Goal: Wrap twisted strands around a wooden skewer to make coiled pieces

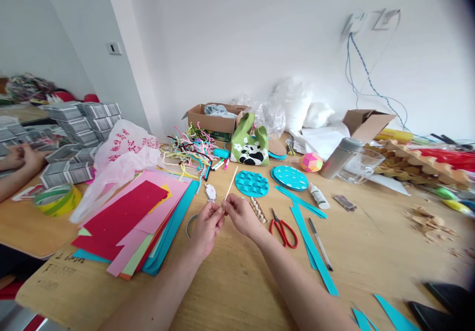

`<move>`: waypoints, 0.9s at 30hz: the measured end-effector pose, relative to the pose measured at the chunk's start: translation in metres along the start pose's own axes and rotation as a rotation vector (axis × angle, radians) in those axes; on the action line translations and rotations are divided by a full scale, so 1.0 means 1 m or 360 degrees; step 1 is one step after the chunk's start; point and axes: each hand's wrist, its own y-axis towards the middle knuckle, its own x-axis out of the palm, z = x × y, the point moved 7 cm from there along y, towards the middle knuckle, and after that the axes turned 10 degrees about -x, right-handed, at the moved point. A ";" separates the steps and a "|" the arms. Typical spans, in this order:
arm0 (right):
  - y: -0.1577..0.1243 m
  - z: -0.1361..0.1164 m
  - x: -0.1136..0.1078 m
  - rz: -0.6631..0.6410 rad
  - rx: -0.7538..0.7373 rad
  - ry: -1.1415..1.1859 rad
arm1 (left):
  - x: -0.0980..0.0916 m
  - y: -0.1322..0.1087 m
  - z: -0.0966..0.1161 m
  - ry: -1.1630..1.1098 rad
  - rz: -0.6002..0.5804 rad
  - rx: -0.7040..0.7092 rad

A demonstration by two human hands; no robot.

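Note:
A thin, pale stick (pixel 232 181) slants upward from between my fingers. My left hand (pixel 208 226) and my right hand (pixel 240 214) meet over the table, both pinching the stick's lower end. Behind my right fingers lies a braided, beaded-looking strand (pixel 259 210). Red-handled scissors (pixel 284 229) rest to the right of that hand. Just beyond my fingers are a blue scalloped disc (pixel 251 183) and a small white wrapped piece (pixel 211 192). A roll of tape (pixel 191 225), partly covered by my left hand, lies beside it.
Coloured paper sheets (pixel 122 212) are stacked at left, near a plastic bag (pixel 126 148). Blue strips (pixel 311 247), a pen (pixel 321 244) and a glue bottle (pixel 319 196) lie right. A panda bag (pixel 250 145) stands behind. Another person's hands (pixel 27 158) show far left.

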 end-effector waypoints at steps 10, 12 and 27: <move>0.002 0.008 0.004 -0.0049 0.0105 0.0476 | -0.005 -0.003 0.001 0.0083 0.0222 0.0155; 0.003 0.007 0.001 -0.0045 0.0094 0.0404 | -0.005 -0.003 0.002 0.0092 0.0225 0.0162; 0.002 0.000 -0.006 0.0078 0.0045 0.0020 | 0.002 -0.004 -0.002 0.0027 0.0057 -0.0015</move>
